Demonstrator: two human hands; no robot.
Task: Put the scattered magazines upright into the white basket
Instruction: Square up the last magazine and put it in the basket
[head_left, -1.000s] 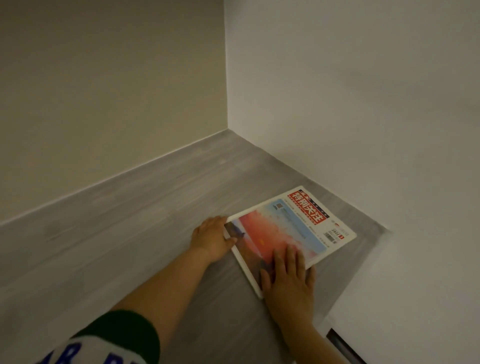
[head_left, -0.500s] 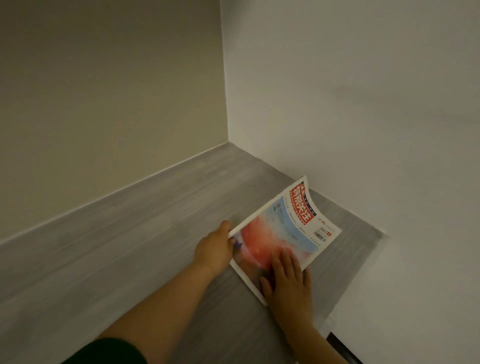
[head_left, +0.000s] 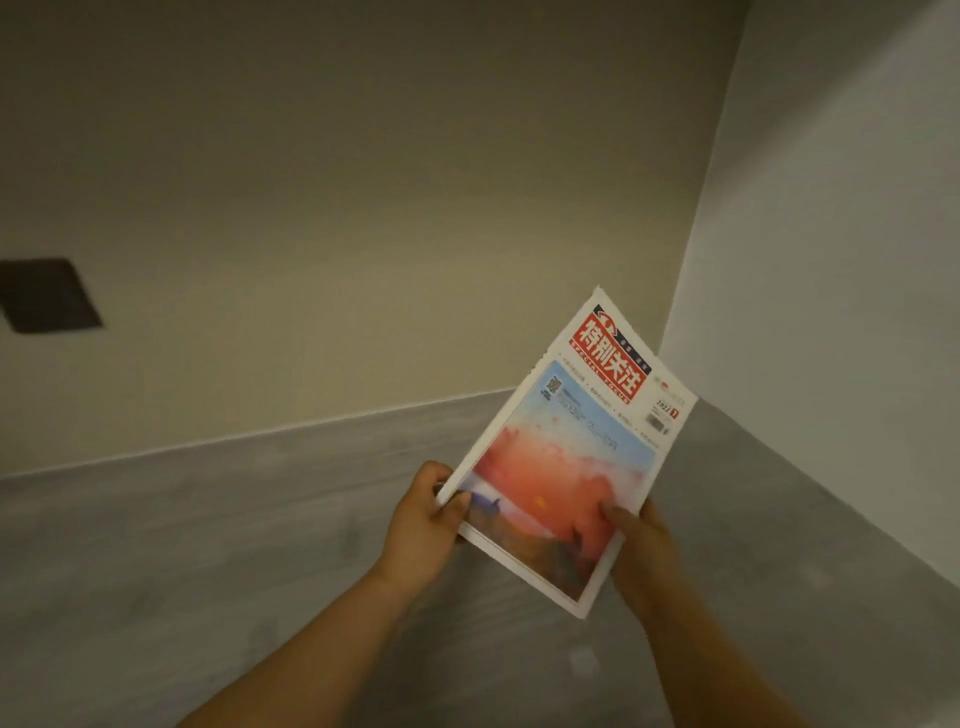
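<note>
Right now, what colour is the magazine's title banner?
Red with white characters, on the magazine held by both hands; head view.

Magazine (head_left: 566, 441): white-bordered cover with a red masthead block at 12 o'clock and a pale-blue field grading to orange-red; grey wood-grain floor (head_left: 260, 545); beige wall (head_left: 363, 208) bearing a black square (head_left: 47, 295) at 9 o'clock.

magazines: one (head_left: 566, 447), held between both hands
hands: two, left (head_left: 423, 525), right (head_left: 641, 551)
dark wall plates: one (head_left: 47, 295), far left of the hands
</note>
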